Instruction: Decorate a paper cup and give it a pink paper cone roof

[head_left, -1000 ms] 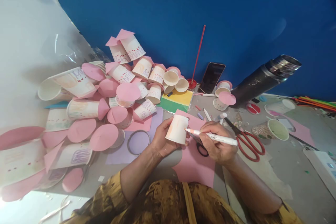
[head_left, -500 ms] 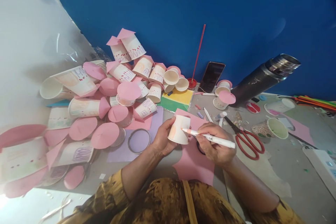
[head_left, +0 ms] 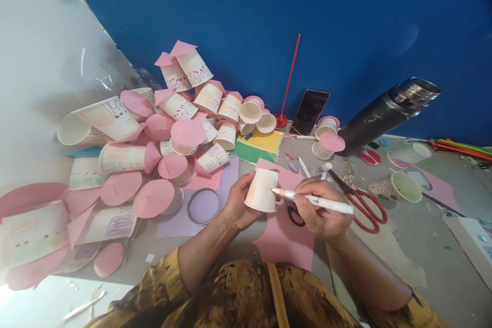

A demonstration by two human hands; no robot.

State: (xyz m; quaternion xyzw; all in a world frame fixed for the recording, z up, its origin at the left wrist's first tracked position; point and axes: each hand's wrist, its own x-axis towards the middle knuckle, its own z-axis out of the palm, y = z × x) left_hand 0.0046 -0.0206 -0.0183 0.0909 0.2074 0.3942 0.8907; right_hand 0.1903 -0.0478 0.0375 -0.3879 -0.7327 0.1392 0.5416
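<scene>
From where I stand, the person's two hands are a little apart, each clamped on something of its own. The left hand (head_left: pixel 240 200) is wrapped round a white paper cup (head_left: pixel 263 192), held above the tabletop (head_left: pixel 423 251) between the two hands, its wide rim down and slightly tilted. A patch of peach colour shows on the side nearest the left thumb. The right hand (head_left: pixel 321 210) pinches a white marker (head_left: pixel 326 204) like a pen, its peach tip at the cup's side; whether it touches I can't quite tell.

Below the hands lies a pink paper sheet (head_left: pixel 286 246) with curved cut-outs. Just left of the left hand, a metallic ring (head_left: pixel 188 208) sits on a lilac sheet (head_left: pixel 169 226). Further left is a big heap of cups with pink paper tops (head_left: pixel 154 198), many drawn on in purple and red. Close by the right hand, on its outer side, are red-handled scissors (head_left: pixel 354 193), and past those a patterned cup (head_left: pixel 384 187) on its side. Beyond the right hand, a phone (head_left: pixel 309 111) leans on the blue wall (head_left: pixel 246 20), with a dark flask (head_left: pixel 378 120) farther right.
</scene>
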